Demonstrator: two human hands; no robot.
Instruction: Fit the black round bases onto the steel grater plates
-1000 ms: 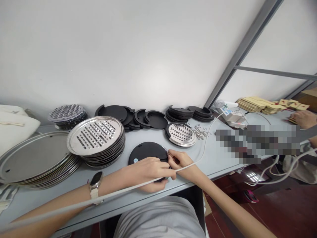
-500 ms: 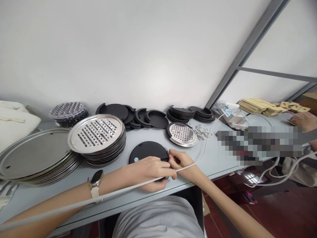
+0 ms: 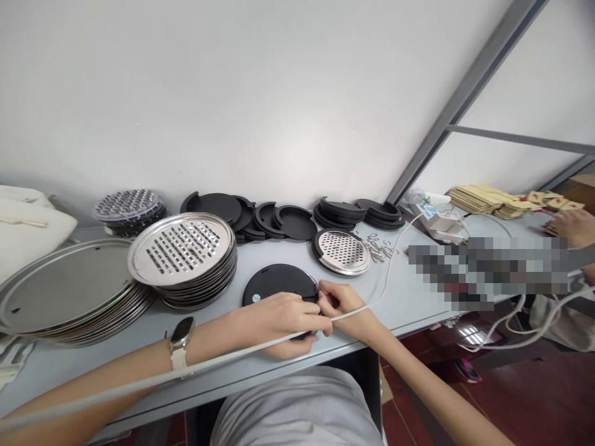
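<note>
A round black plastic disc with a small pale-blue round sticker lies on the table in front of me. My left hand rests across its near side, fingers curled over the edge and gripping it. At the disc's right rim, my right hand is pinched closed; a tiny shiny bit shows at its fingertips, too small to name. Just behind stands a round metal grater plate in a black rim. Several bent wire hooks lie loose to its right.
Stacked round grater plates and larger metal discs stand at left. Black plastic rings and discs line the wall. A white cable crosses over my forearms. At far right, a co-worker's hand is near yellowish cards.
Both hands keep almost the same place on the black disc. The view has shifted very slightly.
</note>
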